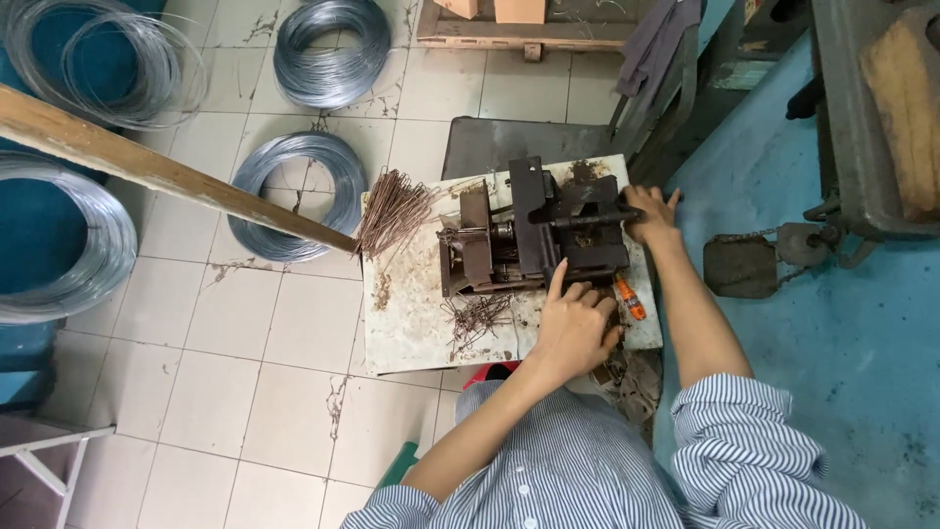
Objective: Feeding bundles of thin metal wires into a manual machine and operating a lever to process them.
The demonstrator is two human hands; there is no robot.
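Note:
A dark metal bending jig (534, 235) stands on a small dirty white table (411, 323). My right hand (651, 211) is closed around the jig's black lever handle (592, 219) at its right end. My left hand (578, 328) rests at the jig's near edge with the index finger stretched up against the metal; whether it pinches a wire I cannot tell. A bundle of straight rusty wires (392, 211) lies at the table's far left corner. Bent wire pieces (475, 318) are scattered in front of the jig.
An orange-handled tool (630, 299) lies by my left hand. Coils of shiny steel wire (328, 49) and another wire coil (299, 196) lie on the tiled floor. A wooden beam (166, 171) slants in from the left. Green machinery (862, 118) stands at right on blue floor.

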